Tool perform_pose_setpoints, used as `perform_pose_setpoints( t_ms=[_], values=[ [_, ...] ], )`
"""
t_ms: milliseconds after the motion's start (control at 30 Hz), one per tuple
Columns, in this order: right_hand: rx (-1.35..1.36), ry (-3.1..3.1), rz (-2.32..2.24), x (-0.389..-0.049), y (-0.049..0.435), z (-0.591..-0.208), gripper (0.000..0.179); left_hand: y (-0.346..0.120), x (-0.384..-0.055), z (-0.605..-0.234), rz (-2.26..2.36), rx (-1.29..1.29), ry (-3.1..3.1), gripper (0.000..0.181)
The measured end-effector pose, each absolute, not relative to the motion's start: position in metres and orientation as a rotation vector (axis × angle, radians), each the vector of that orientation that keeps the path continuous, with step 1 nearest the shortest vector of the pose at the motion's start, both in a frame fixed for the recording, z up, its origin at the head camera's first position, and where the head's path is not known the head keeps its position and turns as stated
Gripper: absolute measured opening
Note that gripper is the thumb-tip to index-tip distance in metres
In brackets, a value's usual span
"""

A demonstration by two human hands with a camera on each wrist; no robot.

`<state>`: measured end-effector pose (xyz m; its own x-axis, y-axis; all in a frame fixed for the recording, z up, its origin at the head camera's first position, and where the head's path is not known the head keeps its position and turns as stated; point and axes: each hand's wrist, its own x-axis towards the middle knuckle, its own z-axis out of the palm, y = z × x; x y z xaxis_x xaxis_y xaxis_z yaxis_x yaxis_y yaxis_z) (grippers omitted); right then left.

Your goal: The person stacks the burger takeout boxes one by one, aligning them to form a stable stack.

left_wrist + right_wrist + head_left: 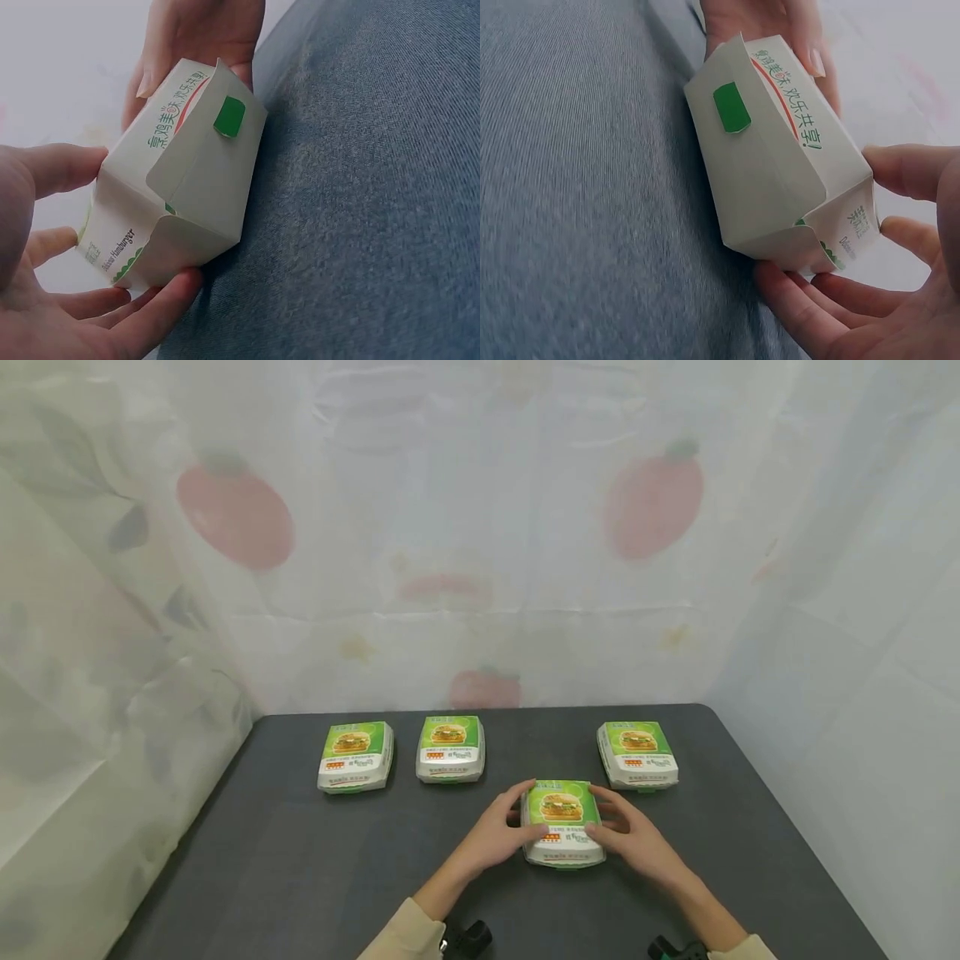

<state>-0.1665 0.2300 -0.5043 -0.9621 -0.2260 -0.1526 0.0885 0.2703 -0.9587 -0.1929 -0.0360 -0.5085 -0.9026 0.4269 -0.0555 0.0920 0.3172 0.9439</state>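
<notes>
Gripping squarish green-and-white cardboard box (562, 817), lower centre, with left hand (491, 835) and right hand (636, 837); likely light, crushable; hold by sides.

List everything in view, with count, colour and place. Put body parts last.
Flat tabletop with rounded far corners: 1, dark grey, beneath the boxes
Held cardboard burger box with lid: 1, green and white, front of the others
Far-left matching box: 1, green and white, back row
Second matching box: 1, green and white, right of the far-left one
Far-right matching box: 1, green and white, back row
Fruit-printed sheet: 1, white and red, behind the tabletop
Wrist devices: 2, black, one by each wrist
Long sleeves: 2, cream, bottom edge
Left grip: 1, bare, held box's left side
Right grip: 1, bare, held box's right side
</notes>
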Motion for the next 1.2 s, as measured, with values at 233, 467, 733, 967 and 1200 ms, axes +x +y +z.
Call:
perform_pose_setpoints(
  t_ms=[233,467,733,967,1200],
  values=[
    [-0.150,2.306,-1.751,-0.167,0.216,-0.496,0.071,-0.051,-0.191,-0.500,1.644,0.483,2.297,0.071],
    [-0.227,2.307,-1.732,-0.169,0.195,-0.492,0.070,-0.073,-0.187,-0.493,1.635,0.443,2.330,0.070],
    [-0.274,2.278,-1.728,-0.169,0.175,-0.500,0.069,-0.095,-0.181,-0.496,1.615,0.417,2.335,0.072],
    [-0.290,2.281,-1.711,-0.167,0.168,-0.510,0.069,-0.103,-0.180,-0.510,1.599,0.387,2.324,0.072],
    [-0.310,2.280,-1.685,-0.165,0.168,-0.511,0.070,-0.107,-0.178,-0.517,1.602,0.429,2.341,0.076]
  ],
)
